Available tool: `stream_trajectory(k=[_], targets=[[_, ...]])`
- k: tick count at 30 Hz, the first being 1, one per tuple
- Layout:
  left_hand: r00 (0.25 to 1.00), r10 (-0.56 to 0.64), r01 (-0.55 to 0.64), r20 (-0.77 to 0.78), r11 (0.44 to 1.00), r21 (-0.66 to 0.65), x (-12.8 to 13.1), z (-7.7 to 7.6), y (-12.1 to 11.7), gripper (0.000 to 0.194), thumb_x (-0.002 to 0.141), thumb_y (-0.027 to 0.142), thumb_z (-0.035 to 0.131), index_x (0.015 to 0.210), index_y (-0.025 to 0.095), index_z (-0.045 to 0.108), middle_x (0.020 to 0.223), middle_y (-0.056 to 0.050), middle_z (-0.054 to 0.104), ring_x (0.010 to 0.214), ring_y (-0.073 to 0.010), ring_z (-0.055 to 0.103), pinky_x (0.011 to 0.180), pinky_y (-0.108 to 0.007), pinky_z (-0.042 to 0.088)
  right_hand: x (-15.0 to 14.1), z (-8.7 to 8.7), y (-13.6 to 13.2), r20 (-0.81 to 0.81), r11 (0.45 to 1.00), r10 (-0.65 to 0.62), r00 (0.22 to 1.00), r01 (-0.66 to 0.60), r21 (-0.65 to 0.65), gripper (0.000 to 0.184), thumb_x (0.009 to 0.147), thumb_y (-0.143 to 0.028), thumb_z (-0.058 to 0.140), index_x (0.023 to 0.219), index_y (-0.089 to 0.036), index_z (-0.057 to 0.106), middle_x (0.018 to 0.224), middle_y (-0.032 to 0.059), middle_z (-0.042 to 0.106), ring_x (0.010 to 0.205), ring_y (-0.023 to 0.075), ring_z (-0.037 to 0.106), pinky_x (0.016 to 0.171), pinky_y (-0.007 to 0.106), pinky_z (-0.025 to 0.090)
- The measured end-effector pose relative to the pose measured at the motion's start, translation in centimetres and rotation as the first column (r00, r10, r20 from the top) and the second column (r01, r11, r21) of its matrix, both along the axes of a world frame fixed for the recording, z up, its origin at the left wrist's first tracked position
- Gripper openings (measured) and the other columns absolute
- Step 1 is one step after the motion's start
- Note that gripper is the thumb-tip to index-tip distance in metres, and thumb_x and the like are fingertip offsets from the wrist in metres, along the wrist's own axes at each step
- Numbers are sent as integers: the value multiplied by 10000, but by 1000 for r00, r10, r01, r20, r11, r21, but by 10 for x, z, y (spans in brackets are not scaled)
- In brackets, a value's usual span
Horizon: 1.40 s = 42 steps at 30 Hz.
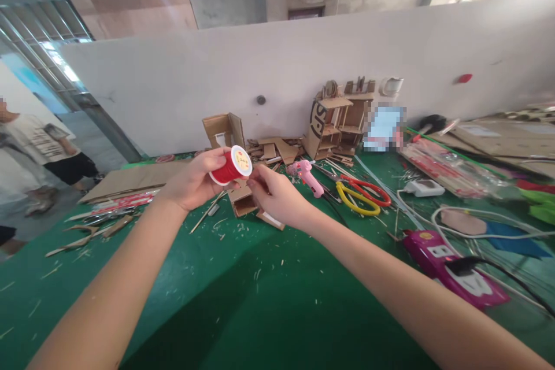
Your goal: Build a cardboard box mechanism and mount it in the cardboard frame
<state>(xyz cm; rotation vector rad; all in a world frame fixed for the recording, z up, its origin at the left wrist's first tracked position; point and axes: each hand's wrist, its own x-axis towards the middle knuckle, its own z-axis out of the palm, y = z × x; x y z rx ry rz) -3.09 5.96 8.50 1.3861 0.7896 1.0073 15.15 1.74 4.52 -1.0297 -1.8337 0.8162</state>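
My left hand [193, 179] is closed around a spool of red thread [229, 167], its white end with a printed label tilted toward the right. Just right of the spool, my right hand [273, 193] has its thumb and fingers pressed together in a pinch. Whatever those fingertips hold is too small to make out. Both hands are raised above the green table [277, 300]. Partly hidden behind the right hand is a small open cardboard box [243, 206].
Behind are a pink glue gun [309, 178], yellow-handled scissors [358, 199], red-handled scissors [368, 189] and a cardboard shelf model [336, 124]. A magenta power strip [453, 272] with cables lies at right. Cardboard sheets [130, 179] lie left. A person [43, 139] stands beyond the table.
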Motion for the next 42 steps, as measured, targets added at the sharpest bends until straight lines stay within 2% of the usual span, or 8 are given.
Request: stream_trajectory(k=[2,8,11,14,17,24,33,42], targets=[[1000,-13,13,-21,1000,18,-3,0,1,376,620,322,773,941,153,672,833,-102,625,764,-271,643,576,-348,546,4,4,6,69,996,-50,996,45,81,75,899,-221,505,874,-181,563,783,21,643,665,123,553,612,271,436],[946,-148,168,-289,985,46,-16,4,1,363,590,290,825,922,190,719,854,-77,704,721,-232,657,594,-304,520,23,22,15,176,1000,6,984,-2,-27,169,836,-247,545,834,-191,704,714,-4,641,598,105,508,552,249,365],[805,-136,211,-577,975,65,-13,9,-3,363,596,248,826,943,207,729,822,-64,721,693,-240,669,583,-300,482,26,30,10,255,999,35,966,-27,-35,193,824,-232,530,782,-201,716,734,-1,670,588,109,523,536,256,360],[638,54,203,-768,951,236,-5,11,-7,334,584,224,808,907,236,720,710,-18,683,589,-202,615,508,-272,391,20,32,2,373,998,-44,927,25,57,192,814,-165,525,802,-178,717,760,28,698,645,128,564,582,259,385],[499,197,256,-844,897,361,3,9,-11,345,586,226,768,918,250,680,724,3,673,589,-183,585,490,-257,354,11,28,-4,412,985,-123,903,60,162,259,845,-119,469,911,-158,716,861,66,726,732,145,600,626,257,396],[330,265,400,-906,830,389,9,10,-15,292,721,326,627,997,241,664,993,-34,656,851,-206,620,696,-290,447,5,18,-4,603,959,-249,758,104,265,247,878,-140,441,827,-160,682,741,67,685,617,153,557,553,290,291],[326,513,269,-794,755,598,6,1,-7,236,804,321,594,1027,290,662,984,-40,578,797,-196,589,695,-321,441,10,15,-1,639,946,-294,710,123,299,246,868,-120,438,834,-150,679,728,69,669,587,140,518,520,289,240],[523,647,60,-555,621,781,13,-2,-6,197,891,312,555,1041,280,678,1027,-36,598,811,-176,587,842,-392,497,14,8,8,452,971,-220,864,151,185,301,854,-153,442,928,-178,733,841,57,735,660,142,569,583,259,350]])
